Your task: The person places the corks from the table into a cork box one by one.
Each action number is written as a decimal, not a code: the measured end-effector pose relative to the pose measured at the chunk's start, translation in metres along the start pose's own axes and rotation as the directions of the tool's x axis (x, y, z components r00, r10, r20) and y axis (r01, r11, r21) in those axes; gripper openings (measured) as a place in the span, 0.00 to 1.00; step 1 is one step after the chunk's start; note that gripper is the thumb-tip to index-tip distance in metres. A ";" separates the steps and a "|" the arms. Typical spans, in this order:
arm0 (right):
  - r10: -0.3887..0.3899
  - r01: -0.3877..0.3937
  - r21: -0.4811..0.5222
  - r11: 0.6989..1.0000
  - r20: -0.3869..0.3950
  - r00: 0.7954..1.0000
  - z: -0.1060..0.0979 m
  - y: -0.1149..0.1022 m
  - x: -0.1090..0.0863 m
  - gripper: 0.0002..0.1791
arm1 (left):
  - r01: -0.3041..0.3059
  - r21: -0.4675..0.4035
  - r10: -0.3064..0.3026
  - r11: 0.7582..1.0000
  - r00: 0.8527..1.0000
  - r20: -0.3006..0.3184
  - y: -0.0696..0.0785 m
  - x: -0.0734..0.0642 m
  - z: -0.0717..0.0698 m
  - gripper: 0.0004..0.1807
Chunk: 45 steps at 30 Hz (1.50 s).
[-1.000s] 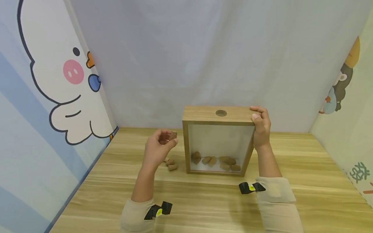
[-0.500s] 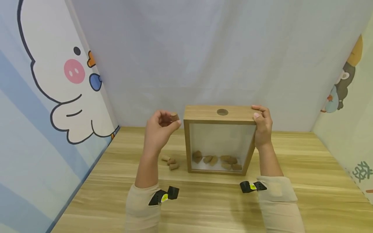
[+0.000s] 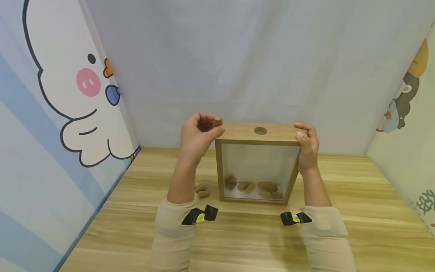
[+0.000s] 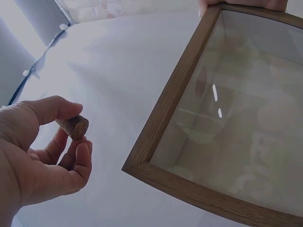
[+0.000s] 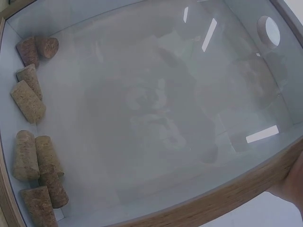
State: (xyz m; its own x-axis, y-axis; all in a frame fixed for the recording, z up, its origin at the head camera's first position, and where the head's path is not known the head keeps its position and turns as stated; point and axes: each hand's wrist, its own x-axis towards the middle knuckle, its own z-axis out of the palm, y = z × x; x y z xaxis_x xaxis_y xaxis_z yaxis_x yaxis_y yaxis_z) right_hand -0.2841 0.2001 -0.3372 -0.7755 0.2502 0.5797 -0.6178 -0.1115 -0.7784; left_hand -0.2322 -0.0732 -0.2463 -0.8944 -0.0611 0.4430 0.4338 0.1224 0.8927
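Between thumb and fingers my left hand [image 3: 197, 134] pinches a cork [image 3: 218, 121], held up at the box's upper left corner. The left wrist view shows the cork [image 4: 75, 126] with its cut end facing outward, apart from the frame. A shadow box [image 3: 258, 133] with a wooden frame and clear front stands upright on the table, a round hole [image 3: 260, 130] in its top. My right hand [image 3: 307, 149] grips the top right corner, thumb in front and fingers behind. Inside, several corks [image 5: 28, 101] lie along the bottom.
A few loose corks [image 3: 203, 193] lie on the wooden table [image 3: 238, 238] left of the box, partly hidden by the left forearm. A pale curtain [image 3: 238, 68] hangs behind. Cartoon-printed walls [image 3: 44, 181] stand on both sides.
My left hand has risen and moved right with the cork, from beside the box up to its top left corner. The right hand keeps its grip on the box.
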 end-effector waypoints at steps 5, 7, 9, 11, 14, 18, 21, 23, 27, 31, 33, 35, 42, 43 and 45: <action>0.003 -0.003 -0.007 1.000 0.001 1.000 0.001 0.001 0.001 0.15 | -0.022 -0.009 0.022 1.000 0.999 0.026 0.010 0.010 0.009 0.14; 0.006 -0.006 -0.005 1.000 -0.001 1.000 0.001 0.002 0.001 0.15 | -0.030 0.004 0.030 1.000 0.998 0.049 0.014 0.013 0.013 0.17; 0.008 -0.008 0.001 1.000 -0.001 1.000 0.001 0.001 0.002 0.15 | -0.027 0.025 0.025 0.999 0.997 0.079 0.018 0.016 0.017 0.18; 0.006 -0.006 0.010 1.000 -0.004 1.000 0.001 0.001 0.002 0.15 | -0.016 0.054 0.009 0.998 0.993 0.118 0.021 0.020 0.021 0.18; -0.002 0.002 0.022 1.000 -0.006 1.000 0.001 0.001 0.003 0.15 | 0.017 0.092 -0.035 0.996 0.980 0.195 0.025 0.025 0.027 0.16; -0.003 0.003 0.029 1.000 -0.004 1.000 0.001 0.001 0.002 0.15 | 0.078 0.126 -0.111 0.989 0.953 0.282 0.028 0.033 0.034 0.13; 0.007 -0.007 0.021 1.000 -0.001 1.000 0.000 0.001 0.001 0.15 | 0.124 0.156 -0.169 0.980 0.934 0.316 0.029 0.039 0.039 0.12; 0.013 -0.013 0.015 1.000 0.002 1.000 0.000 0.000 0.000 0.15 | 0.151 0.182 -0.205 0.972 0.922 0.328 0.029 0.042 0.042 0.12; 0.015 -0.015 0.002 1.000 0.010 1.000 -0.001 -0.001 0.000 0.15 | 0.198 0.206 -0.260 0.958 0.904 0.339 0.028 0.048 0.049 0.13; 0.013 -0.013 0.003 1.000 0.020 1.000 0.000 -0.001 0.001 0.15 | 0.230 0.191 -0.285 0.954 0.891 0.352 0.025 0.054 0.057 0.14; 0.012 -0.012 0.003 1.000 0.023 1.000 0.000 -0.002 0.000 0.15 | 0.234 0.193 -0.291 0.953 0.887 0.358 0.023 0.057 0.062 0.14; 0.010 -0.010 0.002 1.000 0.023 1.000 0.000 -0.002 0.000 0.16 | 0.229 0.220 -0.297 0.948 0.885 0.359 0.022 0.058 0.067 0.14; 0.003 -0.003 0.010 1.000 0.012 1.000 0.001 -0.004 0.000 0.15 | 0.235 0.290 -0.326 0.928 0.889 0.322 0.019 0.060 0.077 0.13; 0.004 -0.004 0.012 1.000 0.013 1.000 0.001 -0.003 -0.001 0.15 | 0.243 0.287 -0.332 0.927 0.887 0.321 0.018 0.060 0.077 0.13; 0.009 -0.009 0.011 1.000 0.012 1.000 0.001 -0.003 -0.001 0.15 | 0.260 0.281 -0.345 0.924 0.882 0.320 0.016 0.060 0.078 0.14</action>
State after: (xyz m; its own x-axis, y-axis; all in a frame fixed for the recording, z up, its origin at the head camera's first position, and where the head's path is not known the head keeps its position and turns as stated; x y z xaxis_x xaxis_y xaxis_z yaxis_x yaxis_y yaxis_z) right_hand -0.2812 0.1996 -0.3351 -0.7824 0.2375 0.5758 -0.6123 -0.1238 -0.7809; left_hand -0.2870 0.0022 -0.2120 -0.9738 0.2204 0.0563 0.1380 0.3757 0.9164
